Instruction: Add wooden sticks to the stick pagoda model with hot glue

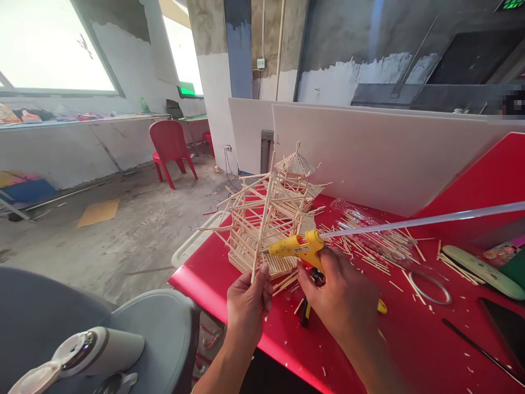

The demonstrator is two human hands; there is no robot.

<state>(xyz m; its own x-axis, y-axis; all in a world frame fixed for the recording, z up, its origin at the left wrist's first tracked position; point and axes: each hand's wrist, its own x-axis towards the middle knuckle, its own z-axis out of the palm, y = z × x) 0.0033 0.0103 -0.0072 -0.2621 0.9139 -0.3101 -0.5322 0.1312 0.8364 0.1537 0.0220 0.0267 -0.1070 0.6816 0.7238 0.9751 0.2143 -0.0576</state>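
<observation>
My left hand point(249, 301) pinches the lower end of a long thin wooden stick point(264, 219), held upright and slightly tilted. In my right hand point(338, 293) is a yellow hot glue gun point(301, 247), its nozzle pointing left at the stick, touching or very close to it. A long clear glue stick point(422, 219) juts out of the gun's back to the right. Just behind my hands stands a pagoda-like model point(246, 235) built of wooden sticks, with a pointed roof point(297, 164) on its rear part. The held stick partly hides the model.
Loose sticks and a plastic bag of sticks point(377, 232) lie on the red table point(287, 350), with a tape roll point(430, 288), a pale green case point(482, 271) and a dark phone point(506, 328) at right. A white bottle point(102, 350) lies on a grey stool point(164, 323). White boards point(369, 158) stand behind.
</observation>
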